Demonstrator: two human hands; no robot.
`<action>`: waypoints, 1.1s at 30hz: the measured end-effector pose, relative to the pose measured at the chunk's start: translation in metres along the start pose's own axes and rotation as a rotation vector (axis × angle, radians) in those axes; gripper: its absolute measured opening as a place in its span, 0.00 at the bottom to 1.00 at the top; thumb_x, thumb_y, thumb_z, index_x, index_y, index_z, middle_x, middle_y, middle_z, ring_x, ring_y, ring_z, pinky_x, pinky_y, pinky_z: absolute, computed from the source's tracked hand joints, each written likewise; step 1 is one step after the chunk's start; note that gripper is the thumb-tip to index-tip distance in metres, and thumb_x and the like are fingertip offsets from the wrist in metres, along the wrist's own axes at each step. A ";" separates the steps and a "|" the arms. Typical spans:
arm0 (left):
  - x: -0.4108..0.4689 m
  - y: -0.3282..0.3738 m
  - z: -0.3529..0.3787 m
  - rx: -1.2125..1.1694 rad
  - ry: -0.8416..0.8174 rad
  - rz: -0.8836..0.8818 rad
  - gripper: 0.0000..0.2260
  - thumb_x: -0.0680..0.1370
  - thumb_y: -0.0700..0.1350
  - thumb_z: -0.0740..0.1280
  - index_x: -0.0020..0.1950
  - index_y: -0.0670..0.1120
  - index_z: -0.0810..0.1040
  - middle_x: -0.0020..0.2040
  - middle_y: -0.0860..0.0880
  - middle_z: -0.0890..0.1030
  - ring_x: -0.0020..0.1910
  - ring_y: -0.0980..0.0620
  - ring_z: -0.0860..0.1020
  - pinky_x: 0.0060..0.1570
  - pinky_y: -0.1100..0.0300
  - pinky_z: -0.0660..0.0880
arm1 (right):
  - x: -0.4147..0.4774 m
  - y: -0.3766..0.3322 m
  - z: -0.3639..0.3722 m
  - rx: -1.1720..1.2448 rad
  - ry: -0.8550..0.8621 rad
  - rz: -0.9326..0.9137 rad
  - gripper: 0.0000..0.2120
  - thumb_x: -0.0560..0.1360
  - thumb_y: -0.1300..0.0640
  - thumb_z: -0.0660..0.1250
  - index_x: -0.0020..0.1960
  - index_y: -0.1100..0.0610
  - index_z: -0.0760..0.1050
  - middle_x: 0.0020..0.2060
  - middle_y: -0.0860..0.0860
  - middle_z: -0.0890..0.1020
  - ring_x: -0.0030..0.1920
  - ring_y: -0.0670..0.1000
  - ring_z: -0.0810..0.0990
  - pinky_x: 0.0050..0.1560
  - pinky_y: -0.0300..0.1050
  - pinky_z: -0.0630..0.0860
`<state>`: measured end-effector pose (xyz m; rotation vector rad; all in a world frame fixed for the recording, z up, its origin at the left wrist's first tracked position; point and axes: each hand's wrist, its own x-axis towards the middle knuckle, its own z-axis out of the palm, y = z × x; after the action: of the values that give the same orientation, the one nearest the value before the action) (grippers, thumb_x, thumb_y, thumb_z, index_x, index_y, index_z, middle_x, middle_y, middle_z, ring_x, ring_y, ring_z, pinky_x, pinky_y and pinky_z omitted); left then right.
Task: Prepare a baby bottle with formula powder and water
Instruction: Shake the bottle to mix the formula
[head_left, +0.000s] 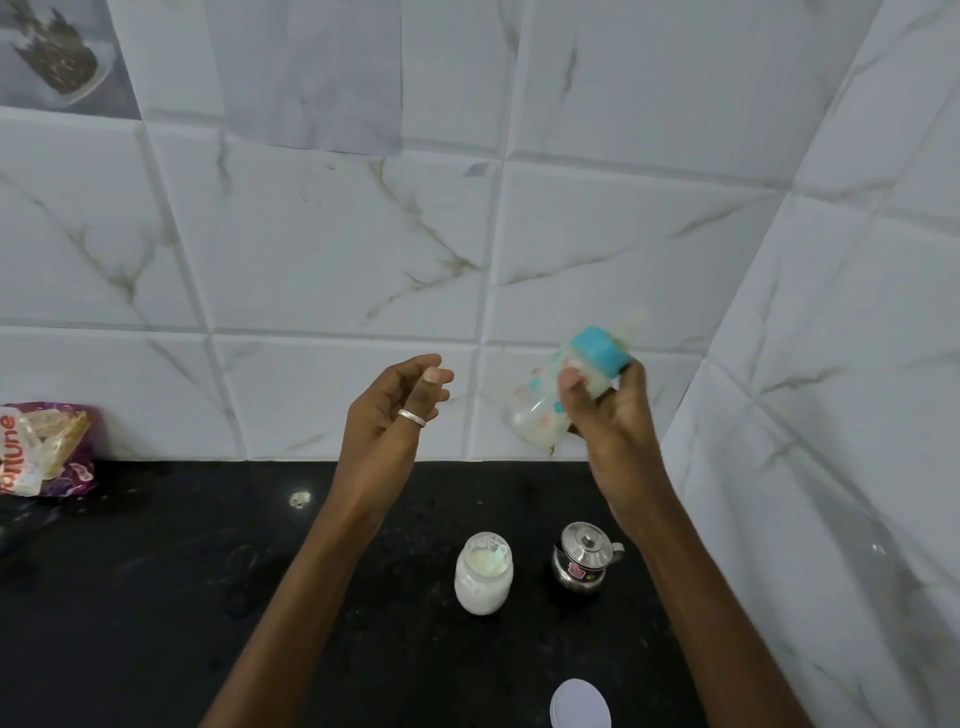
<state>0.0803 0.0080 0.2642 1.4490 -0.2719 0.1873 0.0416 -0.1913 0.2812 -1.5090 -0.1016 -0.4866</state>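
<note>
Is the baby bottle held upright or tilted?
Tilted: the right hand grips the baby bottle, its teal collar pointing up-right, base down-left.

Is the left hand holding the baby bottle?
No, the right hand grips the tilted baby bottle; the left hand is raised beside it, empty.

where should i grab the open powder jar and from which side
Probably wrap the free left hand round the powder jar, at its body below the neck, from its left: it stands upright with an open mouth, so a top grasp would dip into powder, and the steel kettle stands close on its right.
</note>
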 end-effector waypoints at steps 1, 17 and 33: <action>0.000 0.001 0.000 0.005 0.002 0.003 0.19 0.78 0.56 0.65 0.63 0.48 0.80 0.54 0.54 0.86 0.53 0.55 0.84 0.61 0.53 0.79 | -0.001 0.001 0.001 -0.048 -0.058 0.009 0.20 0.75 0.49 0.69 0.64 0.49 0.68 0.55 0.48 0.82 0.57 0.47 0.84 0.57 0.49 0.82; 0.002 0.002 -0.005 0.002 0.009 0.006 0.18 0.78 0.55 0.65 0.64 0.48 0.80 0.55 0.53 0.86 0.54 0.55 0.84 0.60 0.55 0.79 | -0.001 0.006 0.007 -0.037 -0.002 0.027 0.23 0.75 0.42 0.74 0.63 0.49 0.69 0.55 0.48 0.83 0.56 0.49 0.85 0.59 0.56 0.82; 0.000 0.000 -0.002 -0.002 -0.007 0.005 0.18 0.78 0.55 0.65 0.64 0.47 0.80 0.55 0.53 0.86 0.54 0.54 0.84 0.61 0.53 0.79 | -0.003 -0.002 -0.006 0.031 0.116 -0.018 0.23 0.75 0.44 0.72 0.63 0.52 0.69 0.52 0.46 0.84 0.54 0.48 0.86 0.52 0.50 0.84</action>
<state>0.0805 0.0098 0.2640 1.4476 -0.2812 0.1865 0.0368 -0.1968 0.2815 -1.4474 -0.0323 -0.5835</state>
